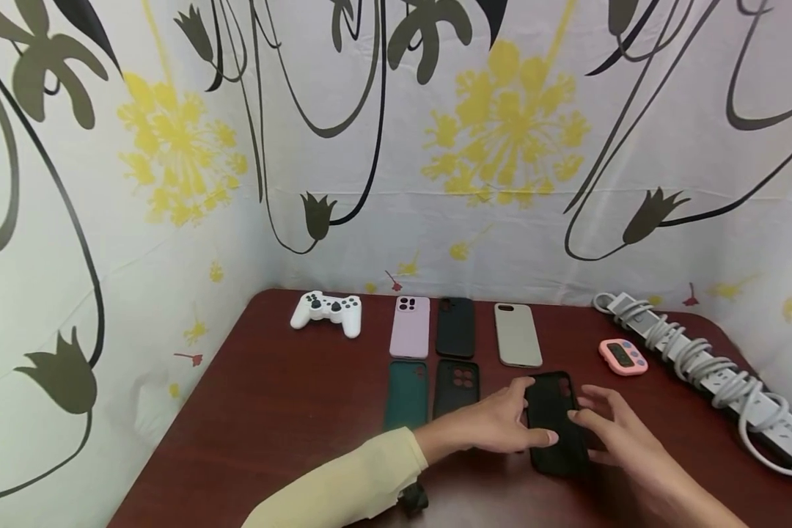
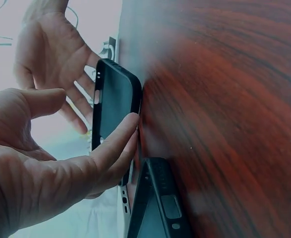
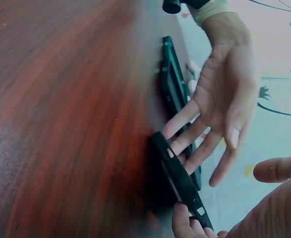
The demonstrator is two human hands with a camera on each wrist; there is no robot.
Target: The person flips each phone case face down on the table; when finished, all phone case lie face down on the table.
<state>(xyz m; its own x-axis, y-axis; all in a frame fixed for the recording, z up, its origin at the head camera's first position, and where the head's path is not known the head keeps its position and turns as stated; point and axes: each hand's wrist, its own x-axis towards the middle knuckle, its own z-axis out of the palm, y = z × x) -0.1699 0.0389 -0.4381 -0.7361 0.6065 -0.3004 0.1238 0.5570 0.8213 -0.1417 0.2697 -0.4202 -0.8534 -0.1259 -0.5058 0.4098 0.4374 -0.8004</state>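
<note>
A black phone case (image 1: 557, 425) lies between my two hands at the right of the table, its hollow inner side up in the left wrist view. My left hand (image 1: 501, 422) touches its left edge with nearly straight fingers, its thumb apart from the case (image 2: 116, 104). On the opposite side, the fingers of my right hand (image 1: 623, 433) reach the right edge; the right wrist view has those fingertips against the case (image 3: 182, 183) and the thumb held away. Whether the case rests fully flat is hard to tell. Just left sit a dark case (image 1: 455, 385) and a green case (image 1: 407, 392).
Behind stand a lilac case (image 1: 410, 330), another black case (image 1: 455, 330) and a beige case (image 1: 518, 337). A white game controller (image 1: 326, 312) is at the back left. At right lie a pink timer (image 1: 623, 357) and a power strip (image 1: 719, 378) wound with cable.
</note>
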